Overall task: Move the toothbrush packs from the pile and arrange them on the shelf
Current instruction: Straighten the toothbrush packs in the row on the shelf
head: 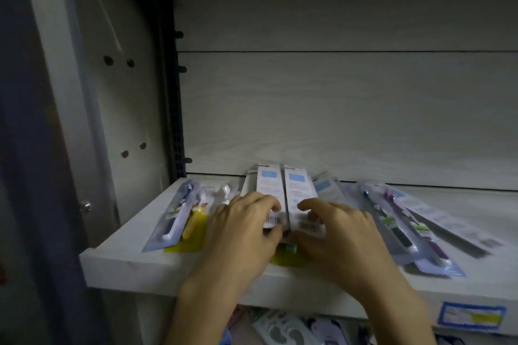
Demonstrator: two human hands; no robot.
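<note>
At frame centre, 2 light, stiff, slippery toothbrush packs [284, 199] are pinched at their barcode ends by left hand [241, 228] and right hand [339, 232].

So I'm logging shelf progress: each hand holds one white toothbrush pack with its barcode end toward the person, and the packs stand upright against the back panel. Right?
Not quite. The head view shows the left hand and right hand each gripping a white toothbrush pack, barcode ends toward the person, but the packs lie roughly flat over the shelf, side by side, not upright.

Two white packs [283, 193], two hands [241, 228], one shelf [134, 263], one label [472, 316]
</note>
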